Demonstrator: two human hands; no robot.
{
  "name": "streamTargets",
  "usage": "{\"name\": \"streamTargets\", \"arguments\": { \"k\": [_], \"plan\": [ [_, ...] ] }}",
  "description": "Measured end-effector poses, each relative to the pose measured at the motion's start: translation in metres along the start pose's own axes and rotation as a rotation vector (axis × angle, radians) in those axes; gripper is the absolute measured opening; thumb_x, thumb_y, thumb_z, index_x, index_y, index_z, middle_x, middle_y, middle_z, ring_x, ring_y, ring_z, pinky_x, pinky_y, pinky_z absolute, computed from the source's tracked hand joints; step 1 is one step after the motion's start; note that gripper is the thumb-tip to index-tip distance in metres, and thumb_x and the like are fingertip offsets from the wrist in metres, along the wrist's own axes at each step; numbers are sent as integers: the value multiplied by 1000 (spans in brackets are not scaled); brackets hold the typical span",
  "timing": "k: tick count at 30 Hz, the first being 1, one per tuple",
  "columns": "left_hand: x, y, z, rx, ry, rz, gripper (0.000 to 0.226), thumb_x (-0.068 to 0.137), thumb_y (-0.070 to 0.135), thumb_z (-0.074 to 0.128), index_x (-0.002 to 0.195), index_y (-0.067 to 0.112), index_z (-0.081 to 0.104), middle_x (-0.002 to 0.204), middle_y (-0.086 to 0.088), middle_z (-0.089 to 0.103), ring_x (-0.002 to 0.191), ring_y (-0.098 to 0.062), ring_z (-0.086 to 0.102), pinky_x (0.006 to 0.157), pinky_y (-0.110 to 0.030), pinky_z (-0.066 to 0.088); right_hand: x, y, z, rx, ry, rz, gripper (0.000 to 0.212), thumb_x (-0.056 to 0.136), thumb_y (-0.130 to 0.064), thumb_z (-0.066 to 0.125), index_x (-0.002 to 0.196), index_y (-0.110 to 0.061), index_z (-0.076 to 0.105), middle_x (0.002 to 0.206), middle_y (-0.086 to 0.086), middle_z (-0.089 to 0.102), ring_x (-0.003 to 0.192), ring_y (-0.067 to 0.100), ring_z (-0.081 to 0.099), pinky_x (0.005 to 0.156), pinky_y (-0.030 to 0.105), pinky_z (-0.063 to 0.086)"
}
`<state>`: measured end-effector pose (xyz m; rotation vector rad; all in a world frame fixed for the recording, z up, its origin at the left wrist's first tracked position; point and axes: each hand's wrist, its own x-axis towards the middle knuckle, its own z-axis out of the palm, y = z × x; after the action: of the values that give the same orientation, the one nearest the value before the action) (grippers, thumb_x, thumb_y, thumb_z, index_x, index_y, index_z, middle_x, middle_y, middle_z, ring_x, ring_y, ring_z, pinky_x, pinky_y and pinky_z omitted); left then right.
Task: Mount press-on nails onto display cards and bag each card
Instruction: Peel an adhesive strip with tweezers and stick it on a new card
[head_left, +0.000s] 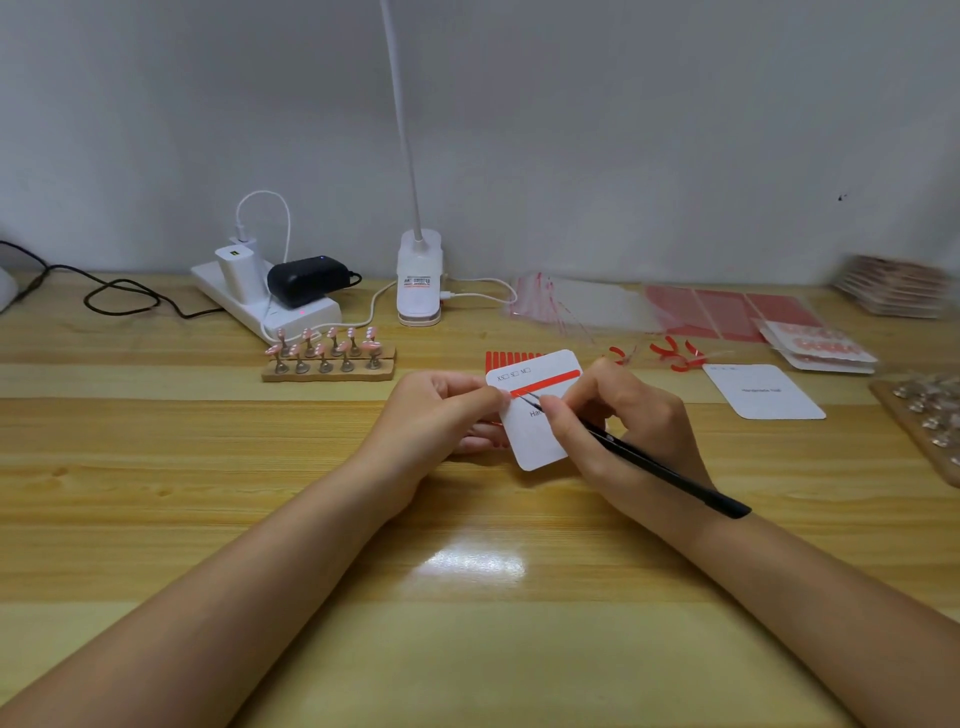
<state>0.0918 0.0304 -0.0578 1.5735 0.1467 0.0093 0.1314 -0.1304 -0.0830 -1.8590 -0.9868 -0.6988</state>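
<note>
Just above the table (208, 493), mid-frame, a white display card (535, 441) with a red strip (550, 383) is pinched at its left edge by the left hand (431, 415). The right hand (618, 415) pinches black tweezers (665, 470), tips on the strip. Behind-left, pink nails (327, 348) stand on a holder; clear bags (576, 304) lie behind-right.

The right hand (618, 421) covers most of the printed word on the white rounded display card (535, 441). The stacked trays (893, 286) at far right are blurred; the wooden board (919, 431) is cut off there.
</note>
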Motion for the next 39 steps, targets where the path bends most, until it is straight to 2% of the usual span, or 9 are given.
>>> {"name": "streamTargets", "arguments": {
  "k": [4, 7, 11, 17, 23, 30, 33, 36, 39],
  "plan": [
    [0, 0, 0, 4, -9, 6, 13, 87, 6, 57, 84, 7, 70, 63, 0, 70, 52, -5, 63, 46, -11, 45, 2, -1, 2, -24, -11, -44, 22, 84, -19, 58, 68, -4, 54, 62, -8, 49, 56, 9, 47, 51, 9, 36],
    [-1, 0, 1, 9, -7, 15, 15, 87, 5, 57, 83, 9, 71, 64, 0, 70, 52, -5, 63, 45, -11, 44, 2, 0, 2, -36, -17, -58, 24, 84, -20, 57, 68, -3, 54, 61, -7, 50, 55, 10, 47, 50, 11, 37],
    [0, 0, 1, 13, 1, 18, 16, 87, 7, 58, 82, 14, 72, 74, -3, 73, 63, -8, 67, 50, -13, 49, 2, 0, 2, -54, -16, -67, 25, 84, -21, 57, 68, -3, 54, 58, -3, 52, 53, 12, 46, 49, 16, 38],
    [-3, 0, 2, 9, -9, 31, 19, 87, 6, 57, 79, 16, 71, 75, -4, 73, 65, -10, 69, 52, -13, 51, 1, -2, 2, -82, -18, -87, 22, 83, -14, 64, 67, -4, 53, 62, -11, 45, 54, 7, 42, 50, 10, 35],
    [-3, 0, 3, 9, -10, 46, 18, 88, 5, 56, 83, 14, 71, 77, -5, 74, 67, -11, 70, 53, -13, 51, 2, -3, 1, -79, -28, -101, 18, 81, -7, 63, 68, -4, 52, 63, -12, 43, 54, 4, 40, 49, 8, 33],
    [-3, -2, 3, 42, -3, 62, 18, 88, 7, 57, 85, 17, 72, 82, -4, 74, 73, -13, 70, 58, -13, 53, 1, -2, 1, -58, -42, -65, 22, 87, -16, 59, 71, -2, 52, 61, -7, 47, 55, 9, 46, 47, 15, 38],
    [-3, -2, 4, 52, 0, 68, 19, 88, 7, 57, 83, 18, 72, 81, -2, 74, 72, -13, 71, 57, -13, 52, 0, -1, 0, -49, -43, -25, 20, 86, -13, 61, 71, -2, 52, 58, -1, 51, 54, 12, 48, 47, 19, 39],
    [-3, -2, 4, 55, 9, 76, 22, 88, 7, 57, 79, 22, 71, 79, 0, 74, 70, -11, 70, 59, -13, 53, 1, -2, 1, -18, -35, 34, 19, 85, -14, 60, 71, -4, 52, 59, -2, 52, 55, 13, 51, 48, 18, 40],
    [-4, -3, 5, 65, 24, 81, 21, 88, 8, 58, 79, 22, 70, 78, 2, 73, 69, -10, 70, 59, -14, 54, 1, -4, -2, 59, -36, 124, 20, 84, -18, 60, 70, -6, 53, 58, 2, 55, 54, 15, 53, 49, 27, 42]
  ]
}}
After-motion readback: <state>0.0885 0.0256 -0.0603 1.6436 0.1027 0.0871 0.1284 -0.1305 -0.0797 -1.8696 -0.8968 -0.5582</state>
